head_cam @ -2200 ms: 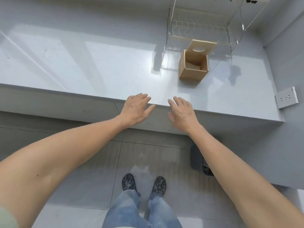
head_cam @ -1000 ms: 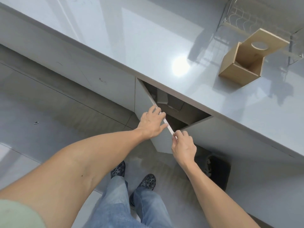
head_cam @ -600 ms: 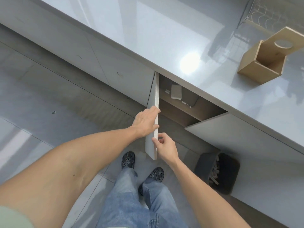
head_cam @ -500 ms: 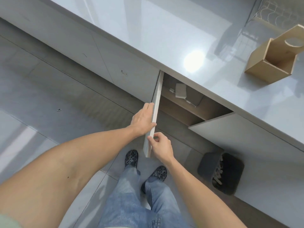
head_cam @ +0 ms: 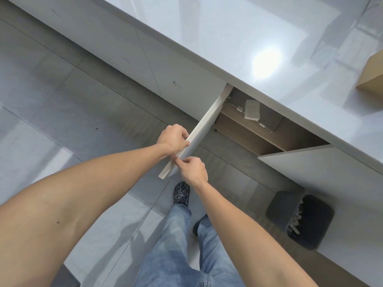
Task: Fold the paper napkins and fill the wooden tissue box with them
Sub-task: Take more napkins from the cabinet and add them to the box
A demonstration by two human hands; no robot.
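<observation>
A white cabinet door [head_cam: 204, 123] under the grey counter [head_cam: 238, 38] stands swung wide. My left hand [head_cam: 173, 138] grips its top edge from the left side. My right hand [head_cam: 192, 167] pinches the same edge nearer its free end. Inside the cabinet, on a wooden shelf [head_cam: 238, 129], lies a pale folded paper piece [head_cam: 251, 109] on a grey tray-like thing. Only a corner of the wooden tissue box [head_cam: 371, 77] shows at the far right of the counter; its inside is out of frame.
A second cabinet door [head_cam: 315, 160] stands open to the right. A dark grey waste bin [head_cam: 300, 219] with scraps sits on the tiled floor below it. My legs and shoes are under the hands.
Both cabinet doors have been pulled open from shut. The left door has swung further out with both hands on its edge, and my view has dropped, pushing the tissue box to the frame edge.
</observation>
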